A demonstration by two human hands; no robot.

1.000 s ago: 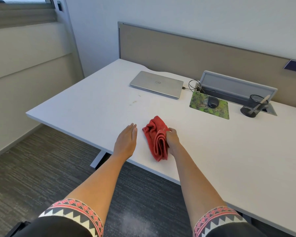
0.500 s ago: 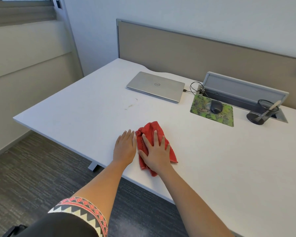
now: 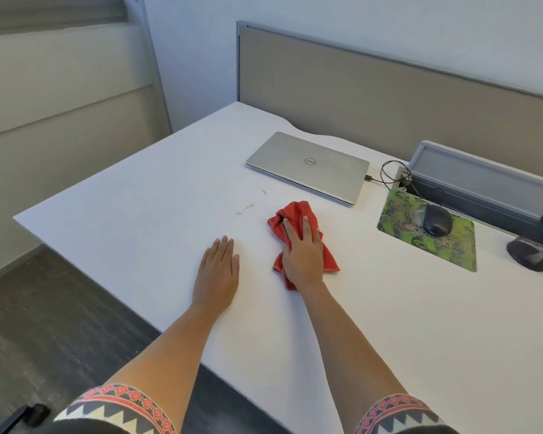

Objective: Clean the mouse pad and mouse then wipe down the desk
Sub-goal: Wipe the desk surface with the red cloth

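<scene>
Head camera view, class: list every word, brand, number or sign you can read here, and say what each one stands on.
"DELL": round logo on the lid of the closed laptop, seen upside down from here.
"logi…ch": faint lettering on the green mouse pad, its middle hidden by the mouse; not fully readable.
Nothing else in view bears readable text.

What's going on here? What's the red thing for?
A person is cleaning a white desk. The right hand presses a red cloth flat on it, and the left hand rests flat on the desk beside it. The mouse sits on its green mouse pad off to the right, untouched, near a closed laptop.
</scene>
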